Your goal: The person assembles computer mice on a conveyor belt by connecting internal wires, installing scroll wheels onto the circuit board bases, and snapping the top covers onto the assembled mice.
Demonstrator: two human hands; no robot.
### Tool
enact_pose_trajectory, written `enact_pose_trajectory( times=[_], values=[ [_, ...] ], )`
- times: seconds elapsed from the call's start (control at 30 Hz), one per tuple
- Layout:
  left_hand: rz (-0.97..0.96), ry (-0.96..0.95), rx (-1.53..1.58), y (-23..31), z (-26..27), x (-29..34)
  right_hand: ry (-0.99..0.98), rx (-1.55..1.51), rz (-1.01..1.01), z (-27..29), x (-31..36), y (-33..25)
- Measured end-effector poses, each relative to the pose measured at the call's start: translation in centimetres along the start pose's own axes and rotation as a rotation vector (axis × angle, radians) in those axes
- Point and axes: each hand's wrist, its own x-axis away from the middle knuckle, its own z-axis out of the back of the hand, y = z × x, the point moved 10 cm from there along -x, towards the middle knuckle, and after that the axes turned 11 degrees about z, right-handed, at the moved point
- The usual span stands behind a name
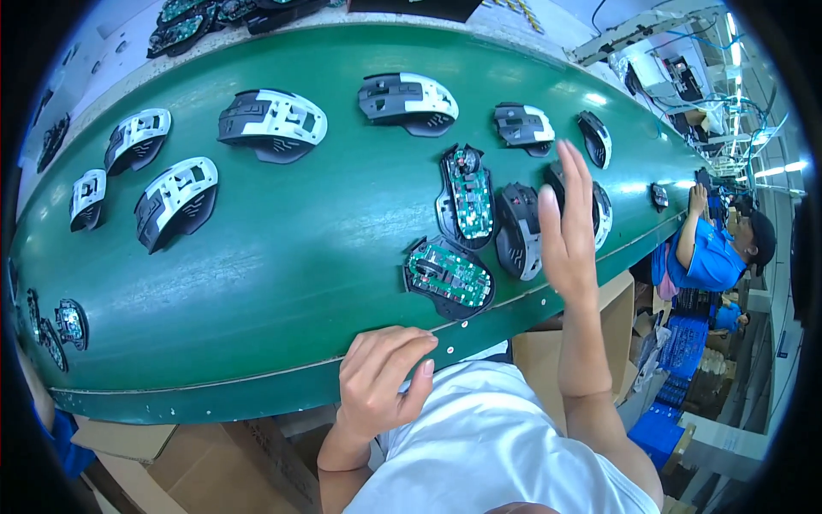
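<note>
My right hand (569, 236) reaches over the belt with its fingers stretched out, open. It is beside a dark mouse shell (518, 231) and partly hides more grey and white mouse shells (603, 214) behind it; whether it touches them I cannot tell. My left hand (385, 373) rests at the belt's near edge, fingers loosely bent and thumb apart, with nothing seen in it. Beyond it lies a mouse base with a green circuit board (449, 276). A second mouse base with a board (471, 197) lies just farther off.
Several black-and-white mouse shells (274, 126) are spread along the green conveyor belt (300, 223). More board-fitted bases (71, 324) lie at the far left. Cardboard boxes (231, 471) stand under the near edge. A co-worker in blue (715, 254) reaches to the belt at right.
</note>
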Motion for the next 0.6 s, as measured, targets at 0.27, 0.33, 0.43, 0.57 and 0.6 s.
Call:
enact_pose_trajectory(
  times=[0.27, 0.33, 0.43, 0.57, 0.6],
  values=[
    [0.017, -0.023, 0.016, 0.4, 0.2, -0.2, -0.091, 0.214, 0.089, -3.7, -0.2, -0.4],
    [0.039, -0.001, 0.006, 0.2, 0.3, -0.6, -0.068, 0.159, 0.159, -3.3, -0.8, -0.8],
    [0.011, -0.017, -0.002, 0.1, 0.4, -0.4, -0.026, 0.001, 0.142, -2.7, -0.5, -0.2],
    [0.004, -0.028, -0.099, 0.2, 0.6, 0.1, 0.086, -0.112, 0.227, 0.5, -1.8, 0.0],
    [0.008, -0.044, -0.094, 0.2, 0.4, 0.1, 0.198, -0.006, 0.294, 3.4, -2.8, 1.7]
  ],
)
